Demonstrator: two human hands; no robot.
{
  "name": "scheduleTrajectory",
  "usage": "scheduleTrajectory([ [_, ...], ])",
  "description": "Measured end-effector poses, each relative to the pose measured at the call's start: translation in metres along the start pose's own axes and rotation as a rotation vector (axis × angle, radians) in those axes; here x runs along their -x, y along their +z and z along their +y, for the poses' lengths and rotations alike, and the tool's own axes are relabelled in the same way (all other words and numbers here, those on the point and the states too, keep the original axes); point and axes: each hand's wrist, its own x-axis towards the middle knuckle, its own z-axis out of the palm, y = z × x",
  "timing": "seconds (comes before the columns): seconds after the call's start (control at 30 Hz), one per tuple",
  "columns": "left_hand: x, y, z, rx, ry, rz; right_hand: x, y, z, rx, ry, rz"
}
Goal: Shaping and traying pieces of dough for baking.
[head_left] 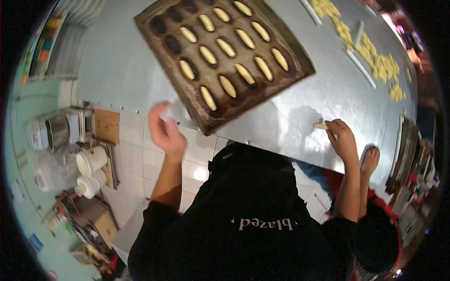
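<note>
My left hand (168, 133), slightly blurred, is open with curved fingers beside the lower left corner of a dark, stained baking tray (220, 110). The tray lies angled on the steel table (108, 65), holding several rows of pale oblong dough pieces (227, 86), with some dark spots bare. My right hand (342, 138) is closed on a small pale dough stick (320, 126) above the table, right of the tray and below it in the picture.
Several small dough lumps (382, 65) and white rods (361, 69) lie at upper right. A co-worker's hand (370, 159) rests at the table's edge beside my right arm. White buckets (91, 161), an appliance (56, 133) and a shelf (65, 47) stand at left; tiled floor (154, 159) shows below.
</note>
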Motion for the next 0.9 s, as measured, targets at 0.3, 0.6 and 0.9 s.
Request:
scheduleTrajectory([
  [0.3, -0.033, -0.007, -0.102, -0.983, -0.322, -0.168, -0.212, -0.09, -0.24, 0.04, -0.811, 0.797],
  [0.6, -0.03, 0.006, -0.103, -0.961, -0.243, -0.162, -0.287, 0.126, -0.289, -0.032, -0.461, 0.388],
  [0.9, -0.032, 0.005, -0.101, -0.983, -0.276, -0.195, -0.331, 0.139, -0.303, -0.067, -0.388, 0.305],
])
